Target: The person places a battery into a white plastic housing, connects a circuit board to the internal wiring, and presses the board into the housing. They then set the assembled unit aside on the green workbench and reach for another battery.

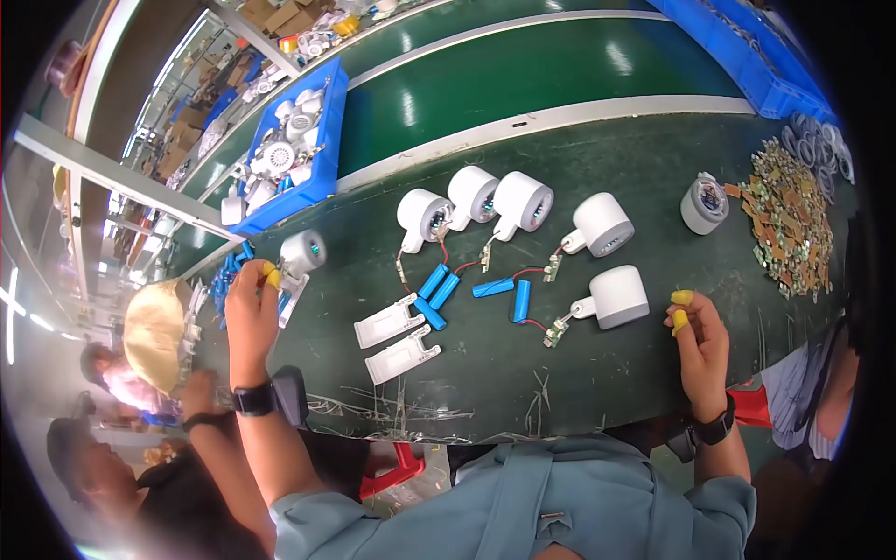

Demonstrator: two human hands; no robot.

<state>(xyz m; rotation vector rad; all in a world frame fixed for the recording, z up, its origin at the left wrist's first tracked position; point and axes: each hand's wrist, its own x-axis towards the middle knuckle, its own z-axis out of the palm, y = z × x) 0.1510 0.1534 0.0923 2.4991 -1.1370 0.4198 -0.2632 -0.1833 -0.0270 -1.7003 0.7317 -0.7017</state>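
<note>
My left hand (250, 308), yellow covers on its fingertips, is closed on the handle of a white round-headed housing (303, 252) at the left. Over the right part of the table is my right hand (702, 350). Its thumb and forefinger, also in yellow covers, are bent and slightly apart with nothing visible between them. Left of it lies a white housing (620, 297), wired to a small circuit board (556, 332) and a blue cylindrical battery (522, 301). Several similar housings (523, 201) lie farther back, some wired to batteries. Two white handle covers (401, 358) rest at the middle left.
A blue crate (327, 140) of white housings stands at the back left. At the far right are a pile of small circuit boards (789, 219), grey rings (821, 149) and an uncovered round housing (705, 203). Blue batteries (227, 280) lie beyond my left hand. A co-worker (103, 476) sits left.
</note>
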